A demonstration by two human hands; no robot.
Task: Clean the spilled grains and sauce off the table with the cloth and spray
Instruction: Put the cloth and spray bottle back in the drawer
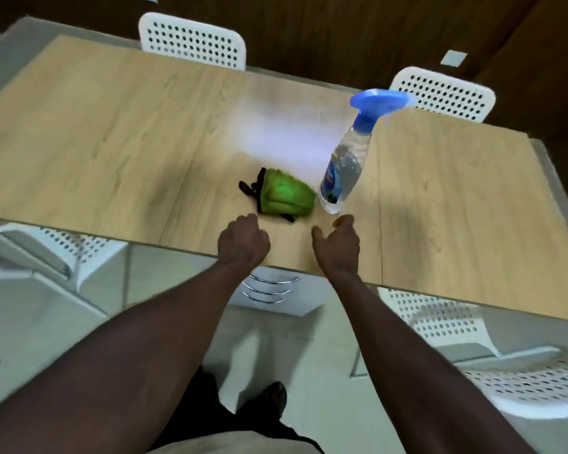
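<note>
A bunched green cloth [284, 195] with a dark edge lies on the wooden table [118, 142] near its front edge. Just right of it stands a clear spray bottle [343, 172] with a blue trigger head. My left hand [243, 242] hovers just in front of the cloth with its fingers curled under, holding nothing. My right hand [336, 242] is in front of the bottle's base, fingers loosely curled and thumb out, apart from the bottle. No grains or sauce show on the tabletop. A pale glare patch lies behind the cloth.
Two white perforated chairs [192, 39] [443, 93] stand at the table's far side. More white chairs stand at the near left [63, 247] and near right [473, 326]. A pale tiled floor [276, 348] lies below the table edge.
</note>
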